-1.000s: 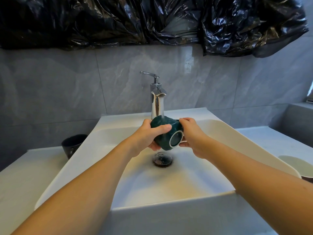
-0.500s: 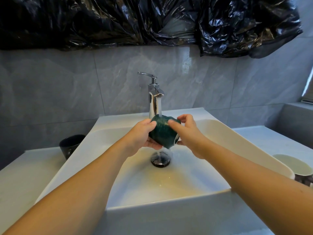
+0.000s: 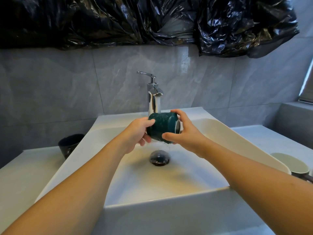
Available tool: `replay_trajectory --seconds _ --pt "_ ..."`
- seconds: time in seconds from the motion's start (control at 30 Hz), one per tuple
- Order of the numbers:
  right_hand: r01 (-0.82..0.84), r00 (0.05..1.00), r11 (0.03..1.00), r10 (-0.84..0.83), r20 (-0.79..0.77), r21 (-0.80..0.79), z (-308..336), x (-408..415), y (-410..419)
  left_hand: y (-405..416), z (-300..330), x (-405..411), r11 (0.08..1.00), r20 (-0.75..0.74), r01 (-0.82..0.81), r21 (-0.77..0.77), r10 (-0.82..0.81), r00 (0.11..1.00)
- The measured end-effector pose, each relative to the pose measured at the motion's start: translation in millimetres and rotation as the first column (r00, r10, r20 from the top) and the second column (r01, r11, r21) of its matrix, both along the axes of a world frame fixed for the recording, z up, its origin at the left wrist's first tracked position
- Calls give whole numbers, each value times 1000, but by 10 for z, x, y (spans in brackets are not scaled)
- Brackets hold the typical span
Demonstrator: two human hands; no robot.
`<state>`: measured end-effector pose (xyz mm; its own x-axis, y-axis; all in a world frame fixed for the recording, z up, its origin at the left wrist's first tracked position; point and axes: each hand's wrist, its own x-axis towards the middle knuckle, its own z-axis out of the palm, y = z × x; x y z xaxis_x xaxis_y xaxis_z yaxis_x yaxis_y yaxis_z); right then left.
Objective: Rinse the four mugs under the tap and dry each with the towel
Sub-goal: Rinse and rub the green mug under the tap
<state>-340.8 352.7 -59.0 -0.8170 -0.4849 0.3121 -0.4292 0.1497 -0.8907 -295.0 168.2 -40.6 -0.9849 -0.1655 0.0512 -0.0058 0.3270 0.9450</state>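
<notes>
- It was a bathroom: a white basin (image 3: 169, 197) with a chrome tap (image 3: 153, 99).
- Grey marble-look tiles (image 3: 67, 92) lined the wall behind.

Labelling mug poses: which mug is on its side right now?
The green mug, held in both hands under the tap, mouth facing right. The black mug left of the sink and the pale mug on the right stand upright.

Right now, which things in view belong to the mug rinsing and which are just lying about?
Part of the job:
- green mug, on its side, gripped by left hand and right hand
- tap
- sink
- black mug
- pale mug

Just lying about:
- black plastic sheeting on the wall
- no towel in view
</notes>
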Motion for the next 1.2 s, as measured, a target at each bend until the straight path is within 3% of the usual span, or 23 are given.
replay_trajectory --seconds 0.13,0.23,0.33,0.43,0.63,0.77,1.03,1.2 --pt "-36 986 998 44 159 -51 27 -36 -29 -40 -1 -28 999 0 -3 -35 3 1000" --pt "-56 961 994 80 264 -97 31 -41 -64 -39 -8 -46 990 -29 43 137 -40 999" --pt "-71 946 997 76 315 -26 30 -37 -79 -9 -10 -79 959 -40 42 279 -32 999" --pt "-112 973 989 90 214 92 19 -23 -76 31 -1 -83 953 -19 -16 303 23 1000" --pt "-88 996 984 90 -7 153 -12 0 -30 63 -3 -80 927 28 -60 370 53 998" --pt "-71 997 986 77 -31 150 11 21 2 69 12 -96 957 -10 -30 289 34 999" --pt "-32 998 999 34 60 -27 41 -20 16 24 29 -3 999 -150 -21 -46 14 989" --pt "18 988 1000 -19 152 4 9 -60 -22 -3 18 45 999 -190 14 -48 -23 982"
